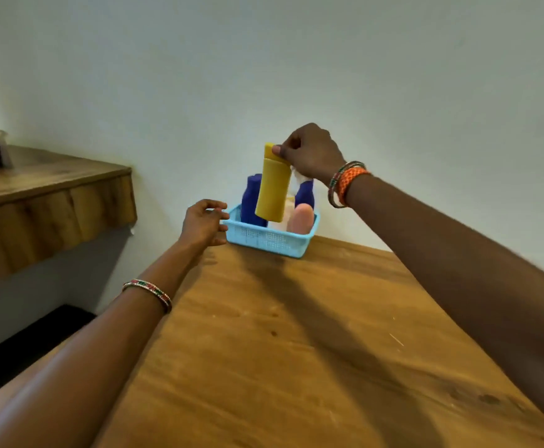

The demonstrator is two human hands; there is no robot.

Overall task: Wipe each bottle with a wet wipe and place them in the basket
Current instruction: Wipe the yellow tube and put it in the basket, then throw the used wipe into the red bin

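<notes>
Worktop (pixel 296 334): wood, smooth, satin sheen, visible grain. Basket (pixel 269 238): light-blue plastic, perforated walls. Yellow bottle (pixel 272 190): matt plastic. Wall (pixel 393 92): matt, painted.

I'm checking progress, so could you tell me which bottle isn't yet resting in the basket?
The yellow bottle: the right hand holds it by its cap, tilted above the basket, while the blue and pink ones stand inside.

Yellow bottle (pixel 273 189), cap uppermost and tilted slightly, suspended above the light blue perforated basket (pixel 269 238), which stands at the table's far edge by the wall. Inside the basket: two dark blue bottles (pixel 252 202) upright, a pink bottle (pixel 300 218) leaning, and a pale item between them. White wet wipe (pixel 298 179) hangs beside the yellow bottle.
</notes>
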